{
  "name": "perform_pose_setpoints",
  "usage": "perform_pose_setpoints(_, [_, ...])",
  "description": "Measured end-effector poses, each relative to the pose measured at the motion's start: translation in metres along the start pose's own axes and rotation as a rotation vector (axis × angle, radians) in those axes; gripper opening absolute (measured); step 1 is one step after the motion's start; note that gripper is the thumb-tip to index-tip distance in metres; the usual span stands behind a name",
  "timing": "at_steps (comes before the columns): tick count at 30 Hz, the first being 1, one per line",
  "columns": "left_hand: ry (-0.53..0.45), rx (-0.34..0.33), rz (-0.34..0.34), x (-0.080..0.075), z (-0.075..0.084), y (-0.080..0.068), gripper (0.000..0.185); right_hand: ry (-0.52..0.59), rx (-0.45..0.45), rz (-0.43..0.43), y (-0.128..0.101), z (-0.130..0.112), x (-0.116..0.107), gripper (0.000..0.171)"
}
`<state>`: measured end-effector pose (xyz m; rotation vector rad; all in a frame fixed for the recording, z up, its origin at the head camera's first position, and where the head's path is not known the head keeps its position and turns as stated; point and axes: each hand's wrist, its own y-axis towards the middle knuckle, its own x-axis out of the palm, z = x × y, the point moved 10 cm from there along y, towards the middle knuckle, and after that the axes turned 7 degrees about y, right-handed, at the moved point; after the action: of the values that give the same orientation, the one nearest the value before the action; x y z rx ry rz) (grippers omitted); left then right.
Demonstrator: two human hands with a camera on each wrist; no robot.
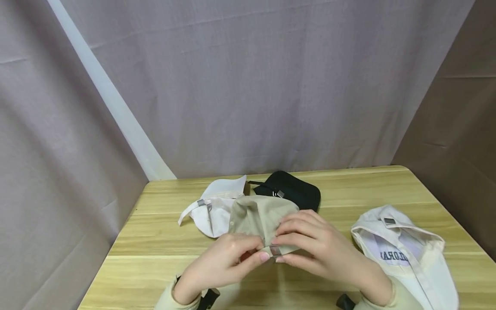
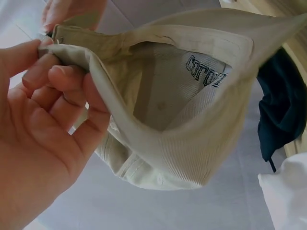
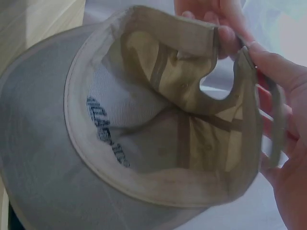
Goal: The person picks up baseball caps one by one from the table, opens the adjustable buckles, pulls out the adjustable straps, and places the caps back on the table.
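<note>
A beige cap point(image 1: 260, 214) hangs upside down between both hands above the table's near middle. My left hand point(image 1: 256, 252) pinches its back strap from the left, thumb against curled fingers point(image 2: 62, 79). From the right, my right hand point(image 1: 280, 249) pinches the strap at the metal buckle point(image 1: 274, 250). The right wrist view looks into the cap's lining point(image 3: 158, 139), which carries dark printed lettering point(image 3: 106, 132). The thin strap point(image 3: 274, 120) runs across my right fingers point(image 3: 288, 81). In the left wrist view the cap's crown point(image 2: 192, 124) sags open beside my palm.
On the wooden table point(image 1: 162, 241) a white cap point(image 1: 212, 209) lies at the back left. Behind the held cap rests a black cap point(image 1: 296, 191). A cream cap point(image 1: 404, 249) with lettering inside lies upturned at the right. Grey cloth walls enclose the table.
</note>
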<state>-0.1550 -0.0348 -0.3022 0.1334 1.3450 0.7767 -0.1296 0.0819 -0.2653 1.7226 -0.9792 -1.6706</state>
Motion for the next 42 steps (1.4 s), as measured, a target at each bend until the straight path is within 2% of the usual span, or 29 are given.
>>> perform_pose_setpoints(8, [0.07,0.006,0.009,0.001,0.007,0.005,0.027,-0.007,-0.026,0.005,0.007,-0.009,0.002,0.022])
perform_pose_setpoints(15, [0.076,0.032,0.007,0.0,0.011,0.006,0.031,-0.053,-0.04,0.017,0.009,-0.015,-0.004,0.017])
perform_pose_setpoints(21, [0.036,0.012,0.064,-0.013,0.007,0.0,0.032,-0.052,-0.066,0.084,0.011,-0.018,-0.022,0.019])
perform_pose_setpoints(26, [0.078,0.003,0.105,-0.018,0.007,0.001,0.023,-0.044,-0.084,0.087,0.012,-0.019,-0.022,0.018])
perform_pose_setpoints(34, [0.129,0.02,0.075,-0.007,0.016,0.012,0.019,-0.052,-0.069,0.057,0.012,-0.021,-0.01,0.017])
perform_pose_setpoints(42, [0.176,0.006,0.067,-0.009,0.015,0.005,0.02,-0.072,-0.086,0.056,0.011,-0.021,-0.014,0.017])
